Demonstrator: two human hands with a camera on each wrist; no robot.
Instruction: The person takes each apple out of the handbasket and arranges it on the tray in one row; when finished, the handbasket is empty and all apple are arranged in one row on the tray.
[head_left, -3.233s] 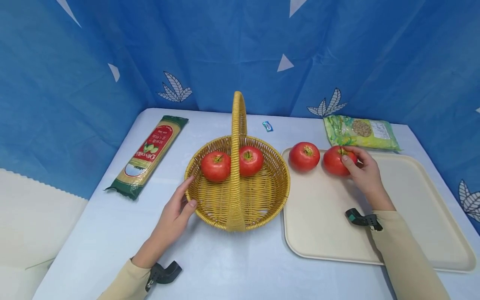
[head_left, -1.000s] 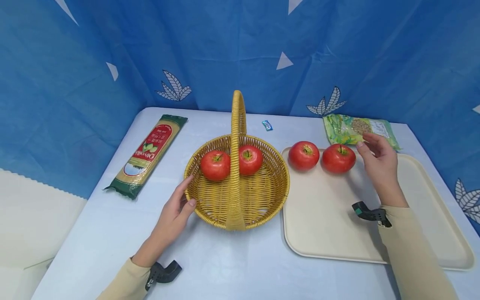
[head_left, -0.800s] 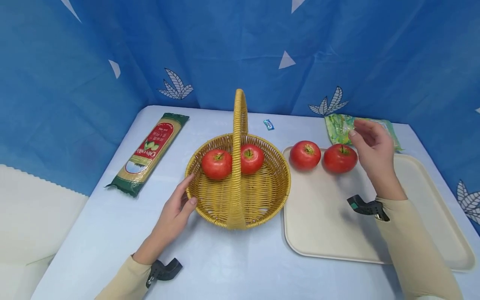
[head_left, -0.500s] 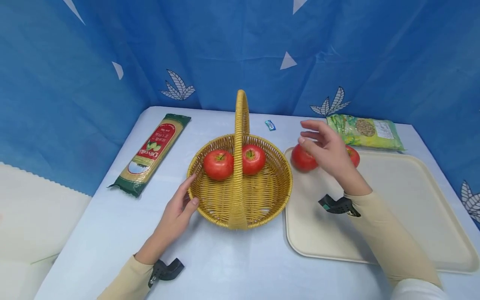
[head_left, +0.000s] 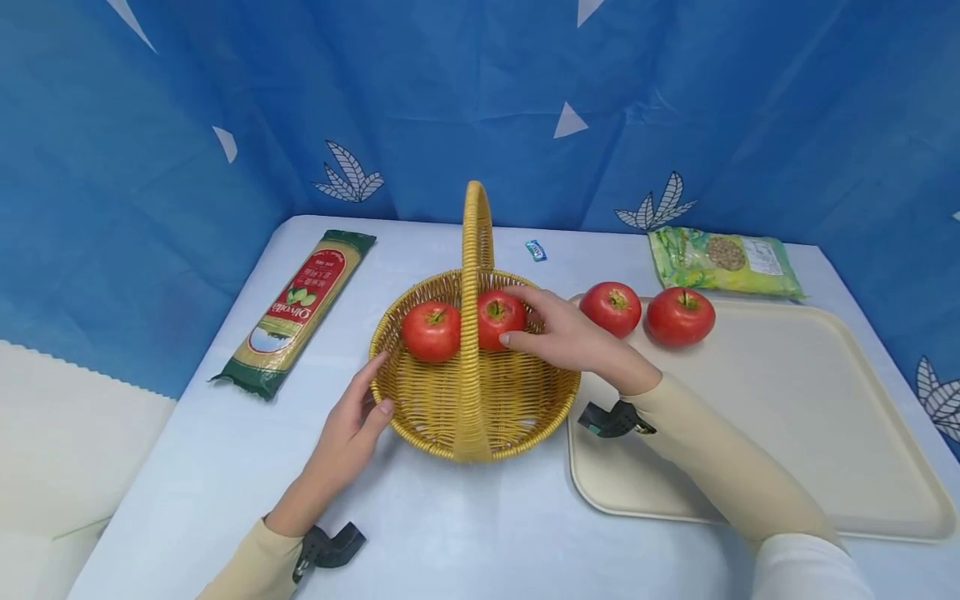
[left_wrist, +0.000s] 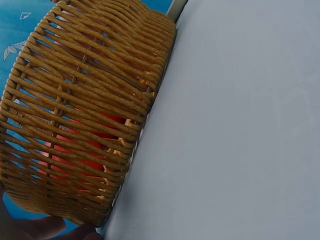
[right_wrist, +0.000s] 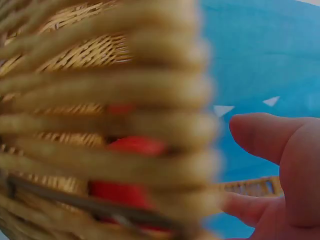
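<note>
A yellow wicker basket (head_left: 517, 400) with an upright handle holds two red apples. My left hand (head_left: 348, 433) rests against the basket's left rim, thumb and fingers spread along it. Over the basket's right side reaches my right hand (head_left: 562, 332), its thumb and fingers about the right apple (head_left: 500, 319) in the basket; whether they grip it cannot be told. Left of the handle lies the other apple (head_left: 431, 332). In the right wrist view the basket's wicker (right_wrist: 100, 100) partly covers the red fruit, and the right hand (right_wrist: 290, 175) shows thumb and fingers apart.
A beige tray (head_left: 780, 417) stands right of the basket, with two more apples (head_left: 611, 308) (head_left: 680, 317) at its back left. Behind it lies a green bag (head_left: 726, 262). A noodle packet (head_left: 296, 312) lies at the left, and a small blue wrapper (head_left: 536, 251) behind the basket.
My right hand has moved left from the apples on the tray, over them, to the right apple in the basket. The left hand has stayed at the basket's rim.
</note>
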